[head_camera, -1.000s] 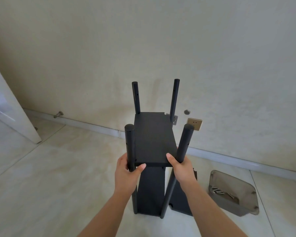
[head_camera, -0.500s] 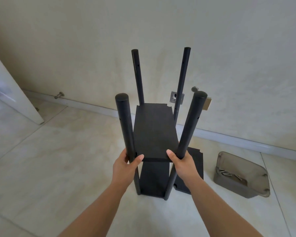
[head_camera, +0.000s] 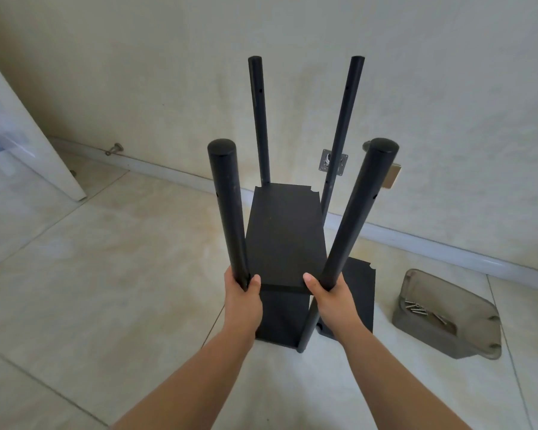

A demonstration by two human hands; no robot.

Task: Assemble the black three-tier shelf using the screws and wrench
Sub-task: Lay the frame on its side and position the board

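Observation:
A black shelf frame stands upright on the floor, with four round posts and a middle board [head_camera: 284, 237] between them. A lower board [head_camera: 280, 318] shows beneath it. My left hand [head_camera: 242, 301] grips the near left post [head_camera: 227, 209] at the board's corner, thumb on the board edge. My right hand [head_camera: 331, 297] grips the near right post [head_camera: 357, 212] the same way. Another loose black board [head_camera: 359, 293] lies on the floor behind the right post. Several silver screws [head_camera: 416, 308] lie in a grey tray [head_camera: 466, 330]. No wrench is visible.
The wall runs close behind the shelf, with a metal plate [head_camera: 334, 161] and a socket [head_camera: 392, 180] low on it. A white door [head_camera: 22, 141] leans in at the left, with a door stop [head_camera: 115, 148] at the skirting. Pale floor tiles spread all around.
The posts now rise higher and closer in view, and the middle board sits lower against them. Both hands keep their grip on the near posts.

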